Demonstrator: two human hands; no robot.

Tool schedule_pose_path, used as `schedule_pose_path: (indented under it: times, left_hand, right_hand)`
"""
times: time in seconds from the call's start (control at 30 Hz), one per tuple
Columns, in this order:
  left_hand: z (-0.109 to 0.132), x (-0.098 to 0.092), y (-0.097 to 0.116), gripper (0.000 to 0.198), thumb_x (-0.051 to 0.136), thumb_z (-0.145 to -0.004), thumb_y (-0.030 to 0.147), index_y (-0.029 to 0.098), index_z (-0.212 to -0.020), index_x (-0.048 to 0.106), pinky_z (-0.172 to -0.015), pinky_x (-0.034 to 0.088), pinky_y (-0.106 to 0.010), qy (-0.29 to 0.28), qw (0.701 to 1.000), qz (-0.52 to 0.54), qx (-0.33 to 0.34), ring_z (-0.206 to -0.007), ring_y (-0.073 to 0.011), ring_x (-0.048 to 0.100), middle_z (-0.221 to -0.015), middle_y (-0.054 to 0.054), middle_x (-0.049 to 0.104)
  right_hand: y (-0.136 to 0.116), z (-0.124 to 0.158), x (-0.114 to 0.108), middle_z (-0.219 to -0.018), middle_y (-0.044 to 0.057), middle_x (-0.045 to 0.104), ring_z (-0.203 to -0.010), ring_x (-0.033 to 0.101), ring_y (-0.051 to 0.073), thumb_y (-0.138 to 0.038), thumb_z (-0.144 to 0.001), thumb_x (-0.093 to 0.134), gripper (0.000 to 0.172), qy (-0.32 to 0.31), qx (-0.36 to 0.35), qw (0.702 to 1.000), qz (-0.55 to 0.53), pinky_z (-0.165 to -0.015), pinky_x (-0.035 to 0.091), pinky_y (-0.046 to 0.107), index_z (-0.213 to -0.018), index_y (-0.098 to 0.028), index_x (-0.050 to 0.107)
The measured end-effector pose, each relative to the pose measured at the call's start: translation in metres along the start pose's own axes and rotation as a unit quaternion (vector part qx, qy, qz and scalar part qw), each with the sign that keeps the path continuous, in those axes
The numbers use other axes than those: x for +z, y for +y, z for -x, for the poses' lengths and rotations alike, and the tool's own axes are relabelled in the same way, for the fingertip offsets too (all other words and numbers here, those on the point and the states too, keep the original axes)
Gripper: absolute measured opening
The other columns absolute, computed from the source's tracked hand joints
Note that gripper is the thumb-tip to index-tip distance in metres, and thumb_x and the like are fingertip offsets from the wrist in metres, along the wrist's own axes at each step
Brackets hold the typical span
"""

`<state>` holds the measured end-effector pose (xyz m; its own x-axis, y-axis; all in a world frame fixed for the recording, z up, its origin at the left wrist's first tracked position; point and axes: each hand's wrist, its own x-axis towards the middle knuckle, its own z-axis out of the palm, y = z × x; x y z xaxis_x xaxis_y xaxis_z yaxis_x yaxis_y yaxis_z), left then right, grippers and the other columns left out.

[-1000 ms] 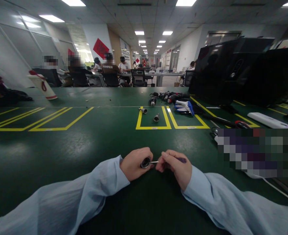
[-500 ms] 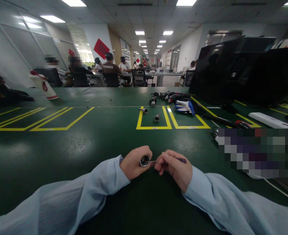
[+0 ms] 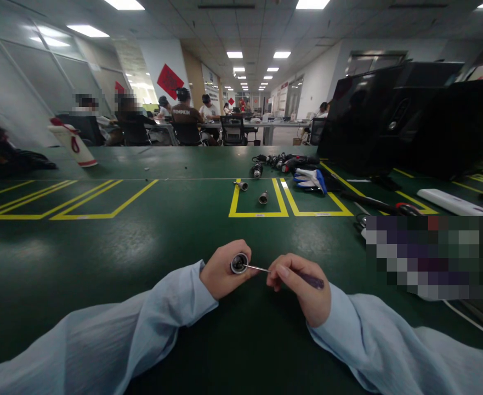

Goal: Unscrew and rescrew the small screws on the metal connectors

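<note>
Shiny metal connector [image 3: 238, 263], seemingly; matt table [image 3: 142, 241].

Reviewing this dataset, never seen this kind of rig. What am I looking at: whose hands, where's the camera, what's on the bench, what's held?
There is no machine here. A person works with two bare hands, and the single camera sits on that person's head, looking forward and down, so the light-blue sleeves at the bottom are their own. The left hand grips a small round metal connector, open end toward the camera. The right hand holds a purple-handled tool like a pen, its thin metal tip at the connector's opening. The surface is a green table marked with yellow boxes. One yellow box has two loose connectors in it. Behind lie a pile of cabled connectors, a blue-and-white glove and, far left, a paper cup.
</note>
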<state>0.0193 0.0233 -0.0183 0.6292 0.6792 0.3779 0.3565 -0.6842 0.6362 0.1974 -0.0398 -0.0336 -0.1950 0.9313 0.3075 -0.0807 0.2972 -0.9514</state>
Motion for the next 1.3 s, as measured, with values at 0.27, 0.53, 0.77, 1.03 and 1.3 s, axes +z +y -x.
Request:
schedule_pose_path:
  times: [0.27, 0.53, 0.77, 1.03, 1.3]
  left_hand:
    - [0.0, 0.0, -0.004, 0.019, 0.057, -0.071, 0.027, 0.015, -0.066, 0.044, -0.055, 0.035, -0.023, 0.05, 0.998, 0.038, -0.008, -0.058, -0.0093, 0.04, -0.063, 0.002, 0.043]
    - [0.0, 0.0, -0.001, 0.017, 0.058, -0.07, 0.026, 0.015, -0.066, 0.045, -0.054, 0.036, -0.022, 0.061, 0.996, 0.06, -0.028, -0.056, -0.0082, 0.04, -0.063, 0.002, 0.044]
    - [0.001, -0.001, -0.002, 0.015, 0.057, -0.07, 0.024, 0.015, -0.068, 0.045, -0.053, 0.036, -0.022, 0.07, 0.995, 0.057, -0.036, -0.056, -0.0085, 0.041, -0.063, 0.002, 0.045]
    - [0.001, -0.002, 0.0, 0.016, 0.057, -0.07, 0.026, 0.015, -0.07, 0.046, -0.052, 0.036, -0.021, 0.088, 0.993, 0.066, -0.054, -0.055, -0.0083, 0.042, -0.063, 0.003, 0.045]
    - [0.001, -0.002, 0.0, 0.018, 0.058, -0.07, 0.029, 0.015, -0.072, 0.047, -0.051, 0.037, -0.022, 0.098, 0.991, 0.067, -0.065, -0.054, -0.0085, 0.043, -0.063, 0.003, 0.046]
  right_hand:
    - [-0.018, 0.005, 0.007, -0.072, 0.006, 0.056, -0.069, 0.053, 0.016, -0.02, -0.082, 0.042, 0.015, -0.025, -0.17, 0.971, 0.164, -0.065, 0.042, 0.031, -0.075, -0.017, 0.056]
    - [-0.014, 0.004, 0.009, -0.074, 0.006, 0.055, -0.072, 0.052, 0.017, -0.018, -0.08, 0.043, 0.011, -0.063, -0.225, 0.945, 0.23, -0.065, 0.043, 0.031, -0.078, -0.018, 0.054]
    - [-0.013, 0.004, 0.011, -0.072, 0.006, 0.057, -0.069, 0.051, 0.017, -0.017, -0.078, 0.042, 0.01, -0.107, -0.235, 0.933, 0.251, -0.064, 0.042, 0.032, -0.079, -0.019, 0.052]
    - [-0.017, 0.006, 0.011, -0.071, 0.005, 0.057, -0.067, 0.051, 0.016, -0.018, -0.079, 0.04, 0.01, -0.107, -0.23, 0.939, 0.234, -0.064, 0.042, 0.032, -0.077, -0.019, 0.049]
    - [-0.017, 0.007, 0.011, -0.075, 0.005, 0.057, -0.071, 0.052, 0.016, -0.015, -0.078, 0.041, 0.009, -0.093, -0.242, 0.937, 0.233, -0.066, 0.043, 0.031, -0.08, -0.019, 0.049]
